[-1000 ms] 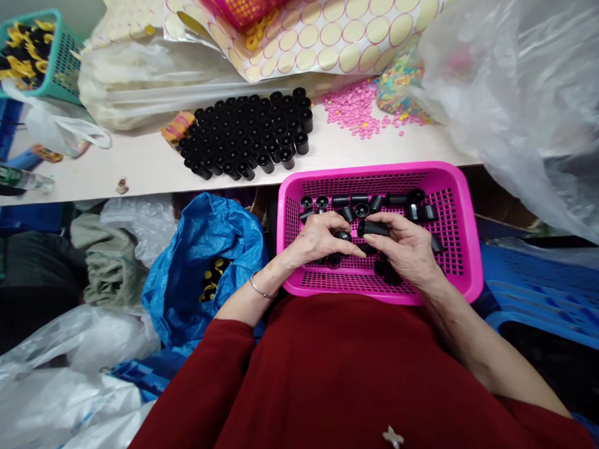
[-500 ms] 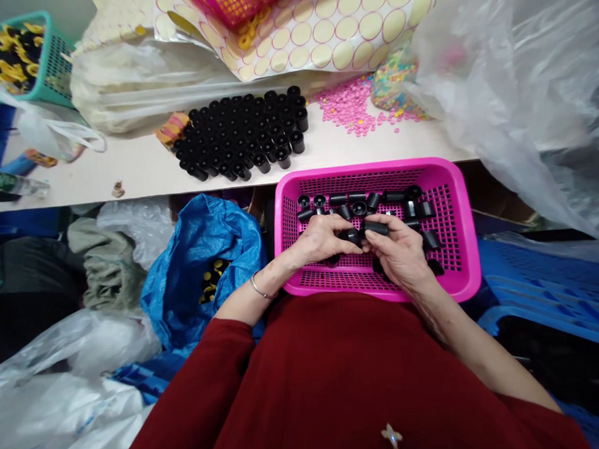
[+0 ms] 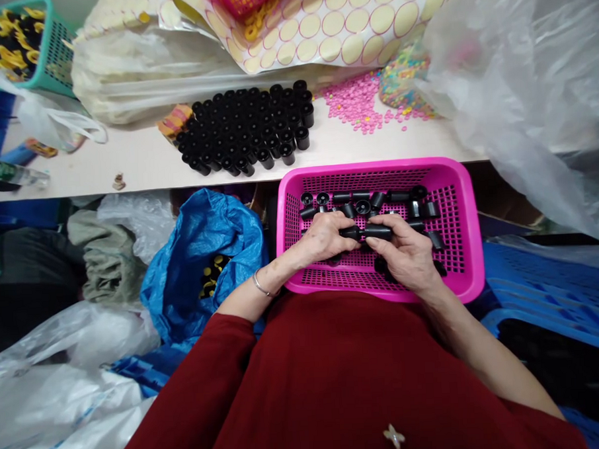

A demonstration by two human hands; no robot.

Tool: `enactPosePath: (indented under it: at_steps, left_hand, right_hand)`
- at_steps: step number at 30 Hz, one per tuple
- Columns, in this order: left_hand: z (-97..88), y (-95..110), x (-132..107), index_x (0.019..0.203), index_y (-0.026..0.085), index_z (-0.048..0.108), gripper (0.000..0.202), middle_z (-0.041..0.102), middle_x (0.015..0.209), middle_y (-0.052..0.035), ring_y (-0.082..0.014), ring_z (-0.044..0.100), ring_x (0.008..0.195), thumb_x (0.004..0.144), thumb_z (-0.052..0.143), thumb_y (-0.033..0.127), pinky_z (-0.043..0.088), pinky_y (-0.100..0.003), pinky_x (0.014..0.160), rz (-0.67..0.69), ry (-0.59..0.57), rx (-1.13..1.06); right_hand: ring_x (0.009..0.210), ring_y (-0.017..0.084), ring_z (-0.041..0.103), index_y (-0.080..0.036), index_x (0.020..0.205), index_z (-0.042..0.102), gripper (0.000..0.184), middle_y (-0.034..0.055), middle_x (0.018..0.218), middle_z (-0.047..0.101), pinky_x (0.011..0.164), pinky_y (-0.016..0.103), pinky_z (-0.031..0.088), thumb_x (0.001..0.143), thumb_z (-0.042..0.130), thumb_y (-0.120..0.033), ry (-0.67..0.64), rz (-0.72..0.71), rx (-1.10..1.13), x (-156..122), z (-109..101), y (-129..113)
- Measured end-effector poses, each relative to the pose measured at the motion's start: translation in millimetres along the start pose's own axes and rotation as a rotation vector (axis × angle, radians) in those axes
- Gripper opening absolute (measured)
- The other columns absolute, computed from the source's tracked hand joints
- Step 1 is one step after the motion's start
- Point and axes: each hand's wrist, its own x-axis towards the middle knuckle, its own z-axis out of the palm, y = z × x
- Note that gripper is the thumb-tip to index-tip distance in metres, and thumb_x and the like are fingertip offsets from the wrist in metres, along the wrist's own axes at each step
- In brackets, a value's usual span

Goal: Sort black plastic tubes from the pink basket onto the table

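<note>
A pink mesh basket (image 3: 457, 198) rests on my lap, with several loose black plastic caps (image 3: 418, 209) lying in it. Both my hands are inside it. My left hand (image 3: 323, 240) pinches a small black cap (image 3: 350, 233) between its fingers. My right hand (image 3: 404, 253) grips a black tube-shaped cap (image 3: 378, 231) by its end. The two black pieces meet end to end between my hands. On the table beyond stands a tight block of upright black caps (image 3: 248, 127).
A table edge (image 3: 143, 172) runs just beyond the basket. Pink beads (image 3: 354, 106) lie scattered on the table, next to sticker sheets (image 3: 330, 24) and clear plastic bags (image 3: 516, 76). A teal basket (image 3: 18, 41) sits far left. An open blue bag (image 3: 206, 255) holds yellow parts beside my left arm.
My hands have drawn together, so the two black pieces now touch end to end. The view has shifted slightly; nothing else moved.
</note>
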Motion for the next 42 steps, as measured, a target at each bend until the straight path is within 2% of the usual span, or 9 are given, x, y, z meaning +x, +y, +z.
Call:
enactPosePath:
  at_steps: [7,11,18,23,26,29,32,36,42]
  left_hand:
    - [8.4,-6.0,1.1,0.076,0.017,0.072,0.007,0.061,0.074,-0.0011,-0.0153,0.056,0.071,0.071,0.076,0.020,0.046,-0.029,0.067,-0.003,0.011,0.002]
    - [14.0,-16.9,-4.0,0.084,0.016,0.070,0.021,0.057,0.071,0.0017,-0.0142,0.052,0.067,0.065,0.078,0.019,0.043,-0.028,0.061,-0.082,0.070,-0.115]
    - [-2.5,-22.4,-17.5,0.081,0.017,0.072,0.033,0.058,0.069,0.0023,-0.0107,0.048,0.058,0.059,0.090,0.034,0.042,-0.029,0.054,-0.229,0.240,-0.300]
    - [-46.6,-22.6,-31.5,0.089,0.028,0.075,0.028,0.070,0.088,-0.0025,-0.0225,0.067,0.087,0.065,0.089,0.024,0.058,-0.042,0.081,-0.137,0.627,-0.070]
    - [-98.7,-42.3,-42.4,0.095,0.022,0.073,0.020,0.068,0.090,-0.0033,-0.0207,0.067,0.087,0.075,0.077,0.024,0.056,-0.039,0.085,-0.184,0.926,0.027]
    - [-152.0,-69.6,-49.5,0.092,0.017,0.071,0.024,0.062,0.092,-0.0040,-0.0214,0.064,0.093,0.068,0.074,0.019,0.052,-0.036,0.092,-0.375,1.163,0.242]
    - [-185.1,-91.0,-49.2,0.096,0.016,0.067,0.037,0.058,0.089,-0.0006,-0.0200,0.062,0.089,0.061,0.077,0.019,0.051,-0.033,0.090,-0.556,1.195,0.348]
    - [-196.0,-103.6,-40.4,0.093,0.016,0.064,0.036,0.058,0.084,0.0015,-0.0200,0.060,0.086,0.060,0.078,0.023,0.050,-0.034,0.091,-0.622,1.184,0.403]
    - [-192.8,-106.1,-26.9,0.086,0.018,0.063,0.022,0.064,0.092,-0.0041,-0.0263,0.061,0.101,0.066,0.072,0.023,0.048,-0.037,0.096,-0.531,1.142,0.499]
  right_hand:
    - [0.123,0.030,0.065,-0.024,0.140,0.059,0.049,0.0139,0.134,0.065,0.109,0.052,0.053,0.097,0.058,-0.047,-0.149,-0.061,-0.240,-0.6,5.1,2.0]
    - [0.157,0.037,0.030,-0.019,0.164,0.025,0.092,0.0198,0.169,0.030,0.124,0.059,0.034,0.092,0.055,-0.068,-0.312,-0.007,-0.323,2.1,14.5,10.3]
    - [0.160,0.033,0.018,-0.021,0.168,0.006,0.103,0.0177,0.174,0.014,0.126,0.061,0.024,0.091,0.045,-0.078,-0.530,0.087,-0.039,19.3,27.4,7.7]
    - [0.148,0.031,0.046,-0.030,0.157,0.037,0.082,0.0145,0.160,0.047,0.115,0.055,0.046,0.089,0.057,-0.073,-0.343,0.162,0.161,45.9,24.4,13.7]
    - [0.116,0.030,0.067,-0.025,0.123,0.066,0.049,0.0108,0.123,0.070,0.101,0.052,0.055,0.086,0.068,-0.056,-0.113,0.135,-0.092,58.9,7.6,29.3]
    - [0.095,0.029,0.065,-0.023,0.100,0.071,0.022,0.0080,0.100,0.069,0.092,0.052,0.055,0.086,0.064,-0.039,-0.093,0.003,-0.409,61.4,-3.6,38.3]
    - [0.099,0.031,0.061,-0.021,0.099,0.071,0.020,0.0119,0.106,0.070,0.089,0.050,0.054,0.089,0.055,-0.026,-0.211,-0.112,-0.668,59.1,4.4,33.8]
    - [0.103,0.033,0.056,-0.016,0.103,0.070,0.026,0.0180,0.119,0.067,0.085,0.048,0.052,0.091,0.047,-0.017,-0.344,-0.208,-0.914,61.1,26.9,20.9]
    - [0.098,0.035,0.054,-0.014,0.104,0.063,0.022,0.0224,0.111,0.063,0.074,0.045,0.049,0.092,0.054,-0.029,-0.179,-0.035,-1.077,67.1,25.4,28.2]
